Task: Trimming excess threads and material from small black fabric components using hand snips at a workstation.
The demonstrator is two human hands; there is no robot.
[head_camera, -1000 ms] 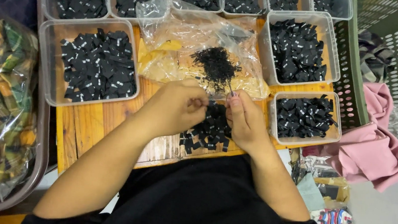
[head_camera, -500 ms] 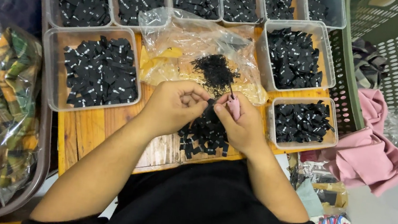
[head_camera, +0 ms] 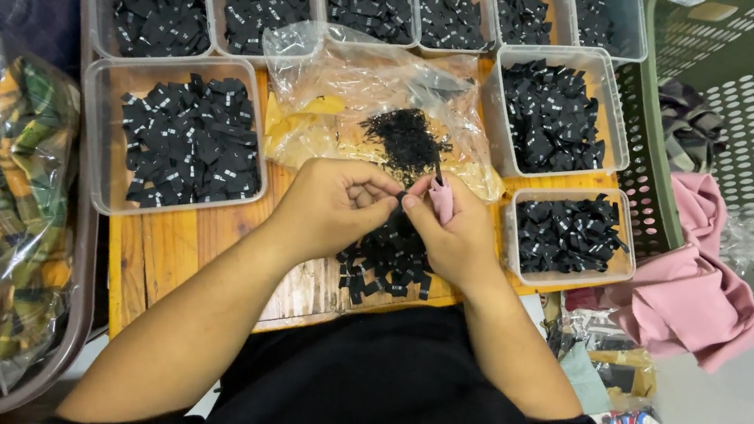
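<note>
— Two hands meet over the wooden surface (head_camera: 169,263)?
— Yes. From the left: a clear tray of black labels (head_camera: 189,141), then the left hand (head_camera: 330,206), fingers curled, pinching a small black label (head_camera: 400,201) at its tip.
— And the right hand (head_camera: 451,235)?
— Touching the same label from the other side, gripping a pink tool (head_camera: 442,199) that points up and away. The loose label pile (head_camera: 387,259) lies just beneath both hands, equally near.

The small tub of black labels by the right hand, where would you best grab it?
Probably by the rim of the small tub, coming straight down with a hand across its short width: it sits upright and open-topped, with the near long side free, while a bigger tub crowds its far side.
</note>
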